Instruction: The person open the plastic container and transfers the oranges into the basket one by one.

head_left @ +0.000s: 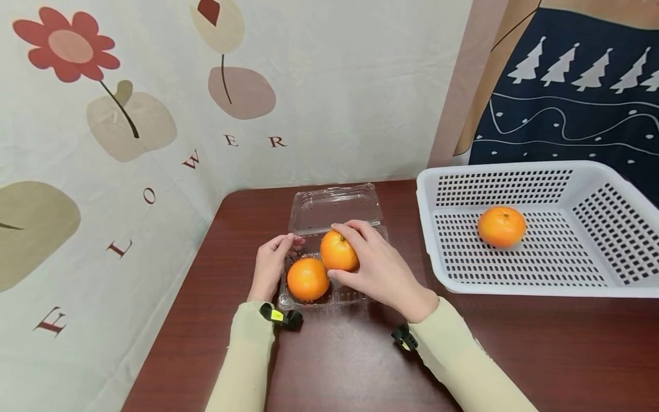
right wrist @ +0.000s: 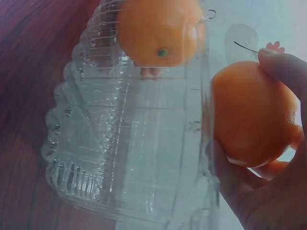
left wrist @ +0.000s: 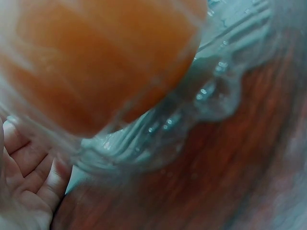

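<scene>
A clear plastic clamshell container (head_left: pixel 352 295) lies with its lid (head_left: pixel 337 206) folded back. One orange (head_left: pixel 308 279) sits in its left part. My right hand (head_left: pixel 383 269) grips another orange (head_left: pixel 338 250) between thumb and fingers, over the container and beside the first; in the right wrist view this held orange (right wrist: pixel 254 115) is just beyond the rim. At the container's left edge, my left hand (head_left: pixel 269 266) holds the plastic with thumb and fingertips. The left wrist view shows part of that hand (left wrist: pixel 31 177) beside the wall, its fingertips partly hidden.
To the right stands a white perforated basket (head_left: pixel 429 229) with one orange (head_left: pixel 501 227) in it. All of this is on a dark red-brown wooden table (head_left: pixel 329 360). Printed cloth (head_left: pixel 334 86) hangs behind and to the left of the table.
</scene>
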Demonstrator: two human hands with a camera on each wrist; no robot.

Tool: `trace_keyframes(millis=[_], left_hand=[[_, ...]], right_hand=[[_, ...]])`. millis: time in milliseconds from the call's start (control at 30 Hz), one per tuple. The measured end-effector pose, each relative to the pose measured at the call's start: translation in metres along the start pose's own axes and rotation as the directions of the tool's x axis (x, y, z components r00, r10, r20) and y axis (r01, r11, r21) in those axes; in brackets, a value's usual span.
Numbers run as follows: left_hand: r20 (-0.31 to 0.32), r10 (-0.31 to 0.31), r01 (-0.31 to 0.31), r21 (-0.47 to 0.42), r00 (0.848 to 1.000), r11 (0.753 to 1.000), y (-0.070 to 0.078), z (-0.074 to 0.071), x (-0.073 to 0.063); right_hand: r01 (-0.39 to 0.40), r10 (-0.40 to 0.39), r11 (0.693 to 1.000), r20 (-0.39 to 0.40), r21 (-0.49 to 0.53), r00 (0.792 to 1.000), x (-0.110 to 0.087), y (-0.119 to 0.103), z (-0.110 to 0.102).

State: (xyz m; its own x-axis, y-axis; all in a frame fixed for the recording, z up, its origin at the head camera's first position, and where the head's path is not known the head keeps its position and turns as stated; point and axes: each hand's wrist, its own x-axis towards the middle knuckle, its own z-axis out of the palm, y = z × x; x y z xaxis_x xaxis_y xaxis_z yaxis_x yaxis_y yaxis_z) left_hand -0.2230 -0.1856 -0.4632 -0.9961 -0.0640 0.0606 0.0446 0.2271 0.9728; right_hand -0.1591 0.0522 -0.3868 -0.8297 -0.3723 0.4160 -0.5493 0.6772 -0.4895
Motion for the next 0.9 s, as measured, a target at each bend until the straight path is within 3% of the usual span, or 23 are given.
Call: trace_keyframes(millis=[400,900], left_hand=[[0.008,0.021,-0.021,-0.016,1.0,1.0,-0.002,0.0,0.001],[0.008,0.005,-0.005,-0.011,1.0,1.0,0.0,0.0,0.001]], right_hand=[[-0.008,0.007,1.0,-0.017,-0.012,1.0,0.001,-0.003,-0.01],[0.069,-0.069,0.998,-0.032,-0.009,0.997,0.001,0.003,-0.013]])
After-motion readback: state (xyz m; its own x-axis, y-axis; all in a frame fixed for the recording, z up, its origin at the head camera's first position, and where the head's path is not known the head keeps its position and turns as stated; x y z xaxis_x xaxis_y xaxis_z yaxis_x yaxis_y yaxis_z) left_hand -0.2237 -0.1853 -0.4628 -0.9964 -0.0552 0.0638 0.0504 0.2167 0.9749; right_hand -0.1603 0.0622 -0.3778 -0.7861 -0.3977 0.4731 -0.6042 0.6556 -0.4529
